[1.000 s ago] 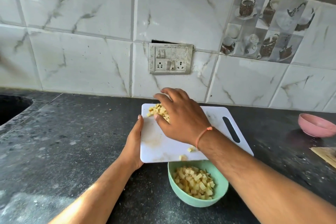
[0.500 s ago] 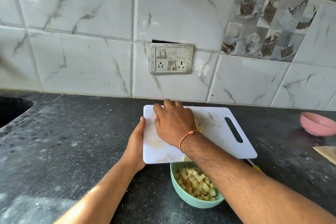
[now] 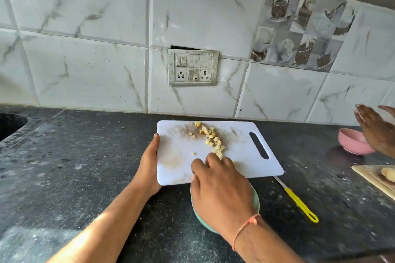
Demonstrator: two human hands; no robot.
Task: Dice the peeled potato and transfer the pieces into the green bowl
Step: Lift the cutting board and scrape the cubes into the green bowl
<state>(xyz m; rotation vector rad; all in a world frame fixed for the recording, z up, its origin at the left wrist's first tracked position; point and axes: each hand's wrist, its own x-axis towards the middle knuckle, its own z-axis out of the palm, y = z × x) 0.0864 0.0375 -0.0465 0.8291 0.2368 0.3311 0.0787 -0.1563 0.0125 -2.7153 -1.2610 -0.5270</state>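
My left hand (image 3: 149, 162) grips the left edge of the white cutting board (image 3: 181, 156), thumb on top. A trail of diced potato pieces (image 3: 211, 136) runs from the board's far middle toward its near edge. My right hand (image 3: 220, 188) lies across the near edge, its bent fingers raking the nearest pieces. The green bowl (image 3: 255, 198) sits just under that edge. My right hand covers most of it, so only slivers of rim show and its contents are hidden.
A knife with a yellow handle (image 3: 299, 203) lies on the dark counter right of the bowl. Farther right stand a pink bowl (image 3: 350, 143) and a wooden board (image 3: 372, 177) bearing a potato (image 3: 389, 174). Another person's hand (image 3: 376, 128) hovers over the pink bowl. A sink (image 3: 10, 124) is at far left.
My right hand has pulled back from the board's far side to its near edge over the bowl, leaving a trail of pieces. Another person's hand has entered at the right.
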